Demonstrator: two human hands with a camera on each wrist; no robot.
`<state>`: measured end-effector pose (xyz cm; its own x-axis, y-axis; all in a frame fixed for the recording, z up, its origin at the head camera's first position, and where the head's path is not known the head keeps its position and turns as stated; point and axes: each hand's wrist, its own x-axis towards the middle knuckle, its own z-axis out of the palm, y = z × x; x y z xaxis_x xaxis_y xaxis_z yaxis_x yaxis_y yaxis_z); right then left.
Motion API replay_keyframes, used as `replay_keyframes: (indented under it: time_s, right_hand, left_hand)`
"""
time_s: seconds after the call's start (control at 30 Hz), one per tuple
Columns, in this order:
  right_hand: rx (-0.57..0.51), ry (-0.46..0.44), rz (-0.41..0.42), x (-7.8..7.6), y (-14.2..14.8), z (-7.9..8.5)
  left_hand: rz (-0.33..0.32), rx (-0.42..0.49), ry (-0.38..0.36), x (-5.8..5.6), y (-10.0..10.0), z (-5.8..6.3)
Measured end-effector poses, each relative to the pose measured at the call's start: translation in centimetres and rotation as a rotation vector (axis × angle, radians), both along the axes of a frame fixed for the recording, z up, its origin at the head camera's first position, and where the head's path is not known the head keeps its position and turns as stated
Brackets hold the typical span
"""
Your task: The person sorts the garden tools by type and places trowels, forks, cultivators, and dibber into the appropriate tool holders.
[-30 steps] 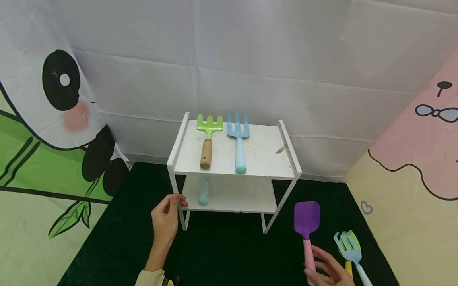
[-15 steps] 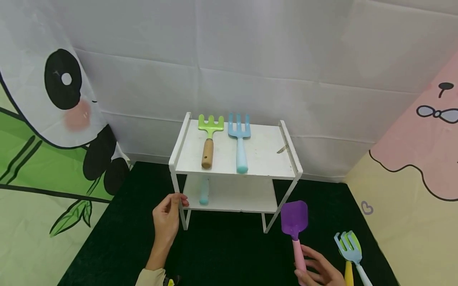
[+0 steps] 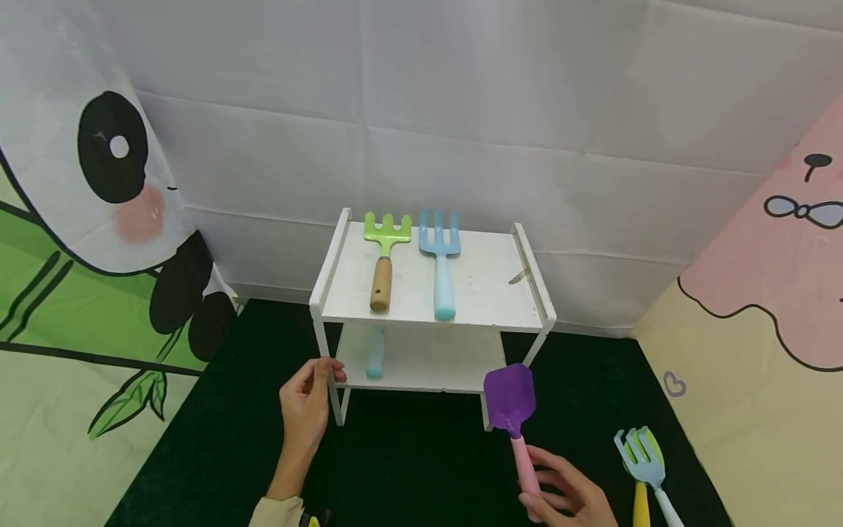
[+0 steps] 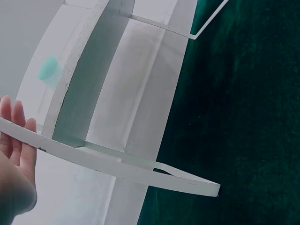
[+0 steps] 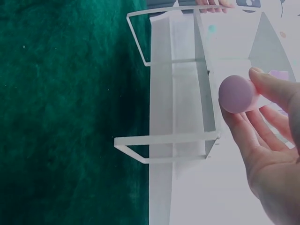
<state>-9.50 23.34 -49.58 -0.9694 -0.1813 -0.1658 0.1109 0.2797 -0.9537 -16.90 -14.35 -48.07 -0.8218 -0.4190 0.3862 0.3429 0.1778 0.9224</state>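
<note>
My right hand [image 3: 568, 492] grips a toy shovel by its pink handle [image 3: 526, 468], the purple blade [image 3: 510, 397] pointing up in front of the shelf's right leg. In the right wrist view, the round handle end [image 5: 237, 94] sits between thumb and fingers. My left hand [image 3: 308, 399] holds the front left leg of a white two-tier shelf [image 3: 494, 278]; in the left wrist view its fingers [image 4: 18, 114] wrap behind the white bar. On the top tier lie a green hand rake with a wooden handle [image 3: 381, 284] and a light blue hand fork [image 3: 443, 285] beside it.
On the lower tier lies a pale blue handle [image 3: 375, 355], its far end hidden under the top. At right on the dark green cloth [image 3: 408, 468], a light blue fork [image 3: 644, 457] overlaps a green tool with a yellow handle [image 3: 641, 505]. White fabric [image 3: 461, 110] hangs behind.
My right hand has carried the shovel leftward, from right of the shelf to in front of its right leg, the blade tilting left. My left hand stays at the shelf leg.
</note>
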Motion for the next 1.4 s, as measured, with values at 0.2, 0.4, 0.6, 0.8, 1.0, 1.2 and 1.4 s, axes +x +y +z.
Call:
replay_keyframes:
  time_s: [0.2, 0.4, 0.6, 0.8, 1.0, 1.2, 1.4]
  right_hand:
    - [-0.016, 0.108, 0.135, -0.8, -0.3, -0.1]
    - [-0.041, 0.168, 0.201, -1.6, -0.8, 0.0]
    - [-0.048, 0.138, 0.199, -2.2, -1.4, 0.6]
    - [-0.06, 0.07, 0.191, -2.8, -2.1, 1.3]
    - [-0.044, 0.065, 0.187, -3.4, -3.0, 1.7]
    - [-0.033, 0.119, 0.19, -4.2, -3.9, 2.1]
    - [-0.026, 0.18, 0.188, -5.1, -4.9, 2.4]
  left_hand:
    - [0.007, 0.007, -0.012, -1.0, -0.7, -2.2]
    - [0.004, 0.002, -0.014, -1.3, -1.2, -3.3]
    - [0.005, -0.005, -0.026, -1.2, -1.2, -3.3]
    - [0.004, -0.001, -0.037, -1.2, -1.2, -3.3]
    - [-0.001, 0.005, -0.031, -1.2, -1.2, -3.2]
    - [-0.012, 0.014, -0.015, -1.2, -1.1, -3.1]
    - [0.008, 0.003, -0.014, -0.6, -0.6, -1.6]
